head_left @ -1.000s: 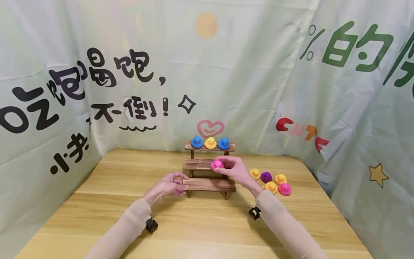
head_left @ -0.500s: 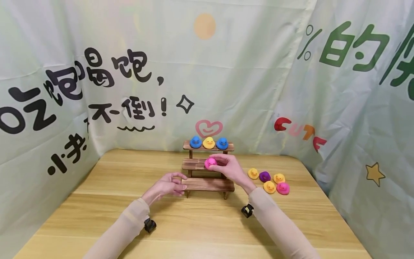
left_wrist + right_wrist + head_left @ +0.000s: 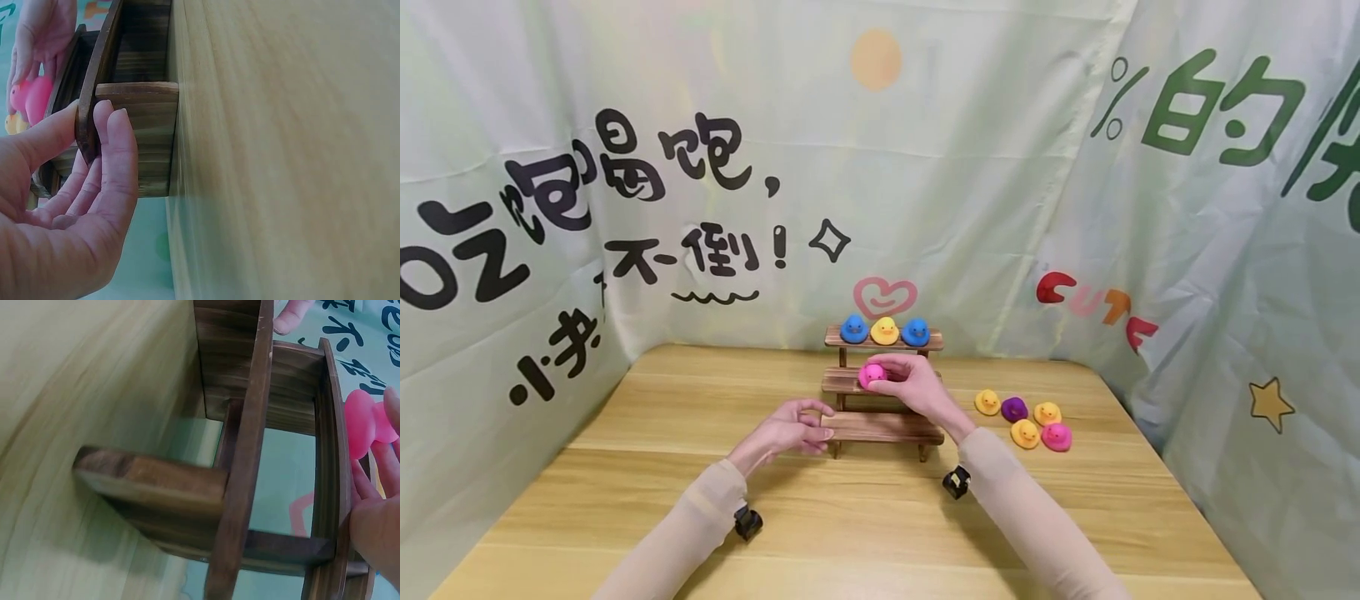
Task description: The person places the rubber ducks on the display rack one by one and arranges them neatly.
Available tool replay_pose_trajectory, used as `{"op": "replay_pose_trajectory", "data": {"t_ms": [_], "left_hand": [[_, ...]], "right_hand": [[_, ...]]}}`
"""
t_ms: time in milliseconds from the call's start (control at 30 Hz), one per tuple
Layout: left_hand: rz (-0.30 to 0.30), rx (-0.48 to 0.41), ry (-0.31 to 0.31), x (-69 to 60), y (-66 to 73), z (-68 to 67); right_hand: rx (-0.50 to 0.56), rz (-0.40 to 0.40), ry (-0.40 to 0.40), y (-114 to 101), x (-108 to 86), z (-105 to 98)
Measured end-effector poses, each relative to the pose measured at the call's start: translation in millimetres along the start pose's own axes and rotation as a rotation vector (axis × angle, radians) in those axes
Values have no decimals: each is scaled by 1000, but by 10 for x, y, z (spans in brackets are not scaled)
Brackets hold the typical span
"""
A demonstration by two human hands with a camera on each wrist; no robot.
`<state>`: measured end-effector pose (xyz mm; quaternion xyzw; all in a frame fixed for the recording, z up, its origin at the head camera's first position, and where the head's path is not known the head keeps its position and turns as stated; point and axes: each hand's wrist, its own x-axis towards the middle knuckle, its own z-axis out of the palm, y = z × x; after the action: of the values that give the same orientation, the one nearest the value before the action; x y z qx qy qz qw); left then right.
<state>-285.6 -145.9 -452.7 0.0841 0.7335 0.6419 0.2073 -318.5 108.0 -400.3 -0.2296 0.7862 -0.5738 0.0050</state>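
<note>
A pink rubber duck [image 3: 872, 377] is pinched between the thumb and fingers of my right hand [image 3: 917, 387]. It is at the middle step of a three-step wooden display stand [image 3: 883, 427], left of centre; whether its base touches the step cannot be told. My left hand [image 3: 788, 427] grips the left end of the bottom step, thumb on top and fingers beneath, as the left wrist view shows on the stand's edge [image 3: 87, 119]. On the top step sit a blue duck [image 3: 853, 329], a yellow duck [image 3: 884, 331] and another blue duck [image 3: 916, 332].
Right of the stand, several ducks lie on the wooden table [image 3: 865, 533]: yellow ones, a purple duck [image 3: 1014, 408] and a second pink duck [image 3: 1056, 437]. A printed cloth backdrop [image 3: 970, 208] encloses the back and sides.
My right hand has carried the pink duck leftward along the middle step. My left hand keeps its hold on the stand. The other ducks stay where they were.
</note>
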Motion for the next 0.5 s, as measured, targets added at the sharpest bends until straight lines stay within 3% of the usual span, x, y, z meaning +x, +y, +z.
{"op": "replay_pose_trajectory", "data": {"t_ms": [500], "left_hand": [[8,5,-7,-11,17,-3]], "right_hand": [[14,11,1,-42,59,108]]}}
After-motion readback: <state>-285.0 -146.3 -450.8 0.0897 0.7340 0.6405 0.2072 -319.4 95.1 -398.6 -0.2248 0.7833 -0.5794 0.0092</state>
